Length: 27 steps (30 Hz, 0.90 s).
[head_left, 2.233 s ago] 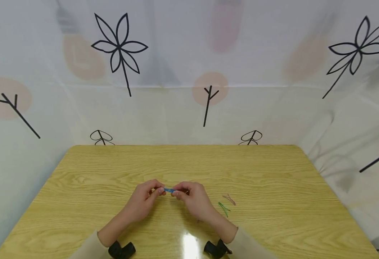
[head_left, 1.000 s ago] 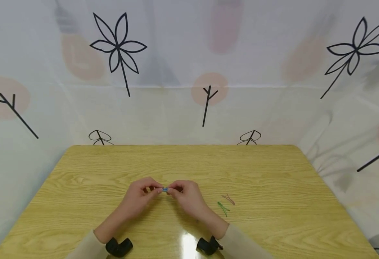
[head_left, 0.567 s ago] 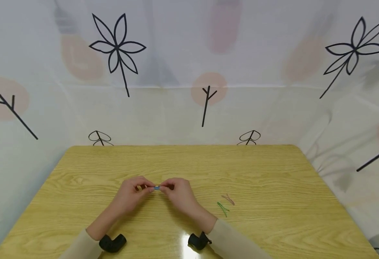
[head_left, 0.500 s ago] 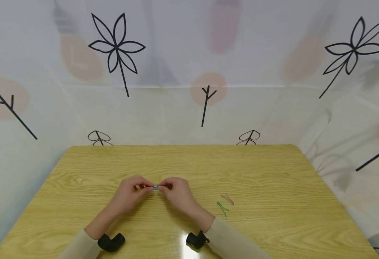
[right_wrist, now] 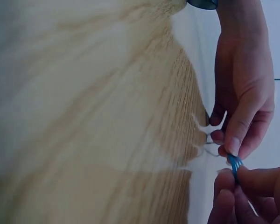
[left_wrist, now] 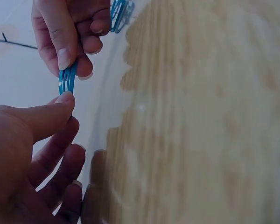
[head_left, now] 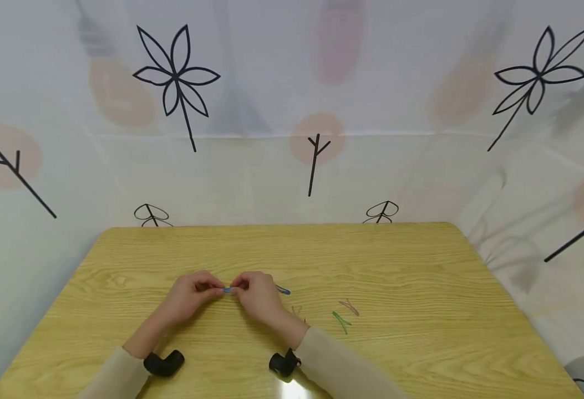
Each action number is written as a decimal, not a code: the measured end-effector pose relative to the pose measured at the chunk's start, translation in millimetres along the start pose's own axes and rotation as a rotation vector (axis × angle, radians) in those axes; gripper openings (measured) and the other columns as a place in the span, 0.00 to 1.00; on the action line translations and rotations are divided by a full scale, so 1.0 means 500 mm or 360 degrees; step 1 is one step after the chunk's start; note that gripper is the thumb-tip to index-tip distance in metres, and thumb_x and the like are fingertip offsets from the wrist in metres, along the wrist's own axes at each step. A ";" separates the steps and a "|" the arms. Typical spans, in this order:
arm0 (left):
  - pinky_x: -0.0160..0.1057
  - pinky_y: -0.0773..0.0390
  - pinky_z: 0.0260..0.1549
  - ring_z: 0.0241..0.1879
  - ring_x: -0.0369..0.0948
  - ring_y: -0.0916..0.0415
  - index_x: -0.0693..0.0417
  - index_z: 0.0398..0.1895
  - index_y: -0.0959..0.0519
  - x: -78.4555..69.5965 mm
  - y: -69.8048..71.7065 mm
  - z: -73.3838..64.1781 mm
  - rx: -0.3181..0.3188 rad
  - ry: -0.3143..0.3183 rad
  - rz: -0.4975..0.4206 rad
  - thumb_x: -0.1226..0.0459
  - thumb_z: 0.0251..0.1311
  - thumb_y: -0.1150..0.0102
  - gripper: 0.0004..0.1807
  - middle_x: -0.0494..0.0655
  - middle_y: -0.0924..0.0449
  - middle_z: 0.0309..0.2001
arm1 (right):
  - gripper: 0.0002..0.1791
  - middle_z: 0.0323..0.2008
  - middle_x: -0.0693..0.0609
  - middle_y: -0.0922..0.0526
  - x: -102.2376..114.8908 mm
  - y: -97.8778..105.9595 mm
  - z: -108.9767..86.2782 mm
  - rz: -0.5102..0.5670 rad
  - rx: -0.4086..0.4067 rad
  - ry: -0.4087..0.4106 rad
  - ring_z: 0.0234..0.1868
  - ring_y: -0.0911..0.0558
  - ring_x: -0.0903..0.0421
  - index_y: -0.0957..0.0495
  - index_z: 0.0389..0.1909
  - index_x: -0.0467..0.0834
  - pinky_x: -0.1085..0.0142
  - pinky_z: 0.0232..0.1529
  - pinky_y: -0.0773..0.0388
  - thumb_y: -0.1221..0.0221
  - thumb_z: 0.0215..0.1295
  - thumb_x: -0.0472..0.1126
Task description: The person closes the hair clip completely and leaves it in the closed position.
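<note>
A blue snap hair clip (head_left: pixel 227 290) is held between both hands above the table. My left hand (head_left: pixel 188 298) pinches one end with thumb and fingers. At the other end, my right hand (head_left: pixel 260 296) has the clip pinched the same way. Close up in the left wrist view, the hair clip (left_wrist: pixel 66 81) shows slim blue bars, its ends covered by fingertips. A second blue hair clip (head_left: pixel 283 290) lies just right of my right hand, partly hidden by it. In the right wrist view, the held clip (right_wrist: pixel 234 167) spans the two thumbs.
A green hair clip (head_left: pixel 341 321) and a pinkish one (head_left: pixel 349 307) lie spread on the wooden table (head_left: pixel 421 343), right of the hands. A faint brownish clip (head_left: pixel 298 312) sits near the right forearm. Patterned cloth (head_left: pixel 252 177) stands behind the table's far edge.
Both hands have shifted left together, still holding the blue hair clip. The second blue clip and the brownish one now show beside the right hand and forearm.
</note>
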<state>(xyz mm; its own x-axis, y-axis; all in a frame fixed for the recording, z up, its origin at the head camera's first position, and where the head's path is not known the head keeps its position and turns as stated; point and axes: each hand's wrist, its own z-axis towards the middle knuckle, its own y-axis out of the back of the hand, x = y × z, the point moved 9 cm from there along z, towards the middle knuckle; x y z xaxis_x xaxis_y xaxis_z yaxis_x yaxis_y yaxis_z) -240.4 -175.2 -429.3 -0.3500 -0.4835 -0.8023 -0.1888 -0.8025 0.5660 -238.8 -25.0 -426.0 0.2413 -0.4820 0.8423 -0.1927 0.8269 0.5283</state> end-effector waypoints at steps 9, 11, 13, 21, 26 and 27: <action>0.36 0.23 0.38 0.37 0.39 0.22 0.45 0.37 0.12 0.038 0.017 0.008 0.0111 0.0137 0.0040 0.62 0.63 0.33 0.03 0.39 0.17 0.38 | 0.03 0.26 0.62 0.18 0.000 -0.023 0.022 -0.0016 -0.0014 -0.0077 0.27 0.25 0.66 0.13 0.30 0.46 0.70 0.29 0.28 0.33 0.64 0.37; 0.37 0.23 0.37 0.36 0.38 0.22 0.45 0.37 0.12 0.043 0.022 0.010 0.0122 0.0150 0.0088 0.62 0.63 0.33 0.03 0.39 0.16 0.37 | 0.03 0.26 0.62 0.18 0.001 -0.026 0.026 -0.0039 -0.0022 -0.0080 0.27 0.25 0.66 0.13 0.31 0.46 0.70 0.30 0.28 0.34 0.64 0.36; 0.36 0.23 0.36 0.35 0.38 0.22 0.46 0.37 0.12 0.047 0.026 0.013 0.0131 0.0161 0.0119 0.62 0.62 0.33 0.03 0.39 0.16 0.36 | 0.04 0.26 0.62 0.18 0.000 -0.028 0.029 -0.0064 -0.0035 -0.0075 0.27 0.25 0.66 0.13 0.31 0.47 0.70 0.30 0.28 0.34 0.64 0.36; 0.36 0.26 0.31 0.30 0.39 0.26 0.46 0.36 0.12 0.052 0.027 0.017 0.0158 0.0195 0.0139 0.63 0.62 0.32 0.02 0.40 0.19 0.33 | 0.04 0.26 0.62 0.18 -0.006 -0.028 0.034 -0.0143 -0.0055 -0.0097 0.27 0.25 0.65 0.13 0.30 0.48 0.69 0.29 0.28 0.33 0.61 0.35; 0.36 0.27 0.30 0.29 0.39 0.27 0.47 0.36 0.12 0.051 0.027 0.018 0.0155 0.0193 0.0137 0.63 0.62 0.32 0.02 0.40 0.19 0.33 | 0.04 0.27 0.61 0.17 -0.005 -0.027 0.035 -0.0164 -0.0050 -0.0109 0.27 0.24 0.65 0.12 0.30 0.47 0.69 0.30 0.27 0.32 0.61 0.35; 0.36 0.27 0.30 0.28 0.39 0.27 0.47 0.36 0.12 0.050 0.027 0.018 0.0155 0.0192 0.0136 0.63 0.62 0.32 0.02 0.40 0.19 0.33 | 0.03 0.27 0.61 0.17 -0.005 -0.027 0.035 -0.0165 -0.0047 -0.0112 0.28 0.24 0.65 0.12 0.30 0.47 0.69 0.30 0.27 0.32 0.61 0.36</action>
<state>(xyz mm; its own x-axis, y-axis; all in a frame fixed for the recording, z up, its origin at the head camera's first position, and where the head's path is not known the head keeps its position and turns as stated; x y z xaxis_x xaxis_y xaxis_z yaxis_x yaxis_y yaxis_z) -260.2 -195.0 -440.1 -0.2572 -0.5918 -0.7640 -0.2529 -0.7218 0.6443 -253.6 -40.1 -433.2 0.1912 -0.5836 0.7892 -0.1419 0.7792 0.6105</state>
